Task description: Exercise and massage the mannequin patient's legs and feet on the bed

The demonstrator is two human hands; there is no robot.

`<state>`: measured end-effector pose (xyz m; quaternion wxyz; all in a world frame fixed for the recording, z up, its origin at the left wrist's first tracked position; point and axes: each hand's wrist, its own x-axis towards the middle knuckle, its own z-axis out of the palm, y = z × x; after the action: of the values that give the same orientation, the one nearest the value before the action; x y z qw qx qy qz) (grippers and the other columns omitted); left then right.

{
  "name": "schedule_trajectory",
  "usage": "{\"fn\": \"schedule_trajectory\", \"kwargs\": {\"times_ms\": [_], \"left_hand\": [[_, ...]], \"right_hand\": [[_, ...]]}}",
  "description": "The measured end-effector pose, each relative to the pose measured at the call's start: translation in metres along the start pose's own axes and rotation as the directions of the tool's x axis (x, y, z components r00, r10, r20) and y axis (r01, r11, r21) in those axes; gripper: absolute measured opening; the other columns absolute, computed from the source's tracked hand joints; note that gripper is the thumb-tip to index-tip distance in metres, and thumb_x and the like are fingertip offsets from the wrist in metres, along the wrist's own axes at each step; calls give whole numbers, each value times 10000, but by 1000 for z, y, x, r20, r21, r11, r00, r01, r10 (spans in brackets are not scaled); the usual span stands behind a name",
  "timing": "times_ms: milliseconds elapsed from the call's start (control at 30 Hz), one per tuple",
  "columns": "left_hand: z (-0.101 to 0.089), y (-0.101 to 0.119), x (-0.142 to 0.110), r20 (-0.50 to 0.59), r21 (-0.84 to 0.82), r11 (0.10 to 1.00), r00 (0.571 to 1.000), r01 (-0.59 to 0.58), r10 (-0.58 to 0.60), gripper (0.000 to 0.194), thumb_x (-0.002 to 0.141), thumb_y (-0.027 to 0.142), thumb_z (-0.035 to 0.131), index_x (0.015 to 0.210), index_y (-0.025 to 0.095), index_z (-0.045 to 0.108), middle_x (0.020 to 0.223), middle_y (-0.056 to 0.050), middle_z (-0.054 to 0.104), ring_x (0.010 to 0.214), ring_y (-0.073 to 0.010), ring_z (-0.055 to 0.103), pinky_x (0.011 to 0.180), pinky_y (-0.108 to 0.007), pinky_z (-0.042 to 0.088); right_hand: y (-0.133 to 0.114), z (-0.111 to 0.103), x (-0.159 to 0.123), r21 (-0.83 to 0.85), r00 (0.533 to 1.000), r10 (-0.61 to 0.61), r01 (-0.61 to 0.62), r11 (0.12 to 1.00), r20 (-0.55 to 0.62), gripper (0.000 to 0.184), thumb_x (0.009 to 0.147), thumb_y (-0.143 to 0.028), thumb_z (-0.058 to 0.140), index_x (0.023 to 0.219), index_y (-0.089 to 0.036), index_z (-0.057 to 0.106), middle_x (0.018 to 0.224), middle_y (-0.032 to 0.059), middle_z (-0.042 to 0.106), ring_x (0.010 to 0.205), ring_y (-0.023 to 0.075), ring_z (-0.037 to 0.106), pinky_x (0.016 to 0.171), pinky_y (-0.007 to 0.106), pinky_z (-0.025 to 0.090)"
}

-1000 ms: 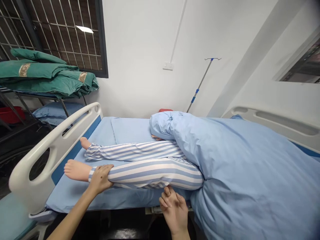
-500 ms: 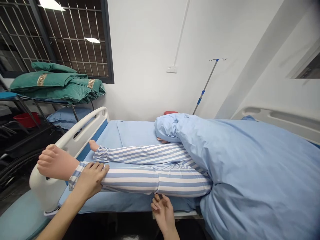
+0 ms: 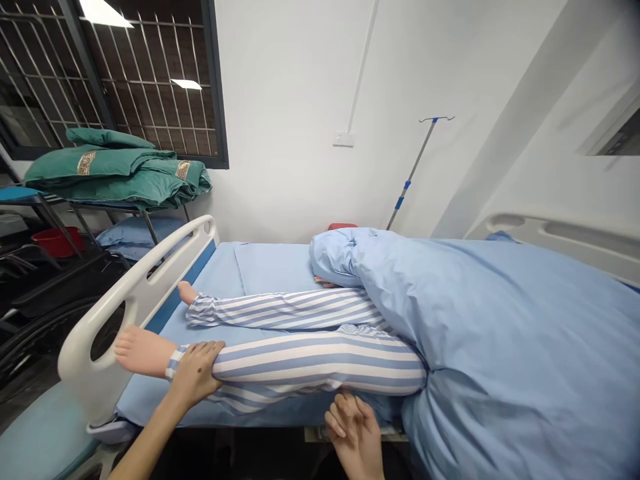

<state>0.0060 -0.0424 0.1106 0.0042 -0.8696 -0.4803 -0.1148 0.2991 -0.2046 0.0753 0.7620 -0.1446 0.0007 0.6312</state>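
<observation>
A mannequin-like figure lies on the bed in blue-and-white striped trousers. My left hand (image 3: 199, 370) grips its near lower leg (image 3: 280, 363) just above the ankle, fingers over the top of the cloth. The bare near foot (image 3: 145, 350) sticks out left of that hand, close to the footboard. Palm up, my right hand (image 3: 353, 427) is below the near knee at the mattress edge. Its fingers are curled, with nothing visible in them; whether they touch the trousers I cannot tell. The far leg (image 3: 290, 308) lies stretched out behind.
A blue quilt (image 3: 490, 320) covers the figure's upper part and hangs over the near side. The bed's white footboard (image 3: 115, 300) stands at left. Green folded bedding (image 3: 120, 173) is stacked behind it. An IV pole (image 3: 417, 163) rises by the wall, near a wheelchair-like wheel (image 3: 30, 360) at far left.
The near foot has moved right and down, away from the footboard, with my left hand on the leg. The knee has shifted right. My right hand has moved right and its fingers curl more.
</observation>
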Motion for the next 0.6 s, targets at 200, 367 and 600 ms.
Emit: {"fn": "schedule_trajectory", "kwargs": {"times_ms": [200, 367, 600], "left_hand": [[52, 31, 22, -28, -272, 955, 991, 121, -133, 608, 546, 191, 553, 1152, 186, 513, 1180, -78, 594, 1080, -260, 525, 942, -363, 360], [82, 72, 35, 22, -462, 872, 985, 162, -171, 560, 532, 184, 587, 1087, 222, 514, 1044, -23, 629, 980, -224, 567, 861, -332, 403], [97, 91, 34, 20, -471, 856, 973, 212, -230, 502, 545, 200, 621, 1034, 216, 509, 977, -29, 628, 960, -227, 567, 858, -339, 389]], "right_hand": [[-28, 43, 2, -48, 997, -45, 47, 998, 57, 169, 679, -261, 652, 718, -173, 513, 669, -26, 518, 448, 34, 341, 432, 178, 382], [-44, 60, 0, -78, 991, -79, 88, 993, 107, 152, 689, -266, 630, 739, -176, 519, 722, -12, 528, 420, 24, 292, 430, 194, 394], [-44, 54, 0, -156, 992, -95, 108, 982, 88, 162, 686, -303, 623, 753, -191, 527, 729, -9, 522, 416, 39, 242, 411, 229, 349]]}}
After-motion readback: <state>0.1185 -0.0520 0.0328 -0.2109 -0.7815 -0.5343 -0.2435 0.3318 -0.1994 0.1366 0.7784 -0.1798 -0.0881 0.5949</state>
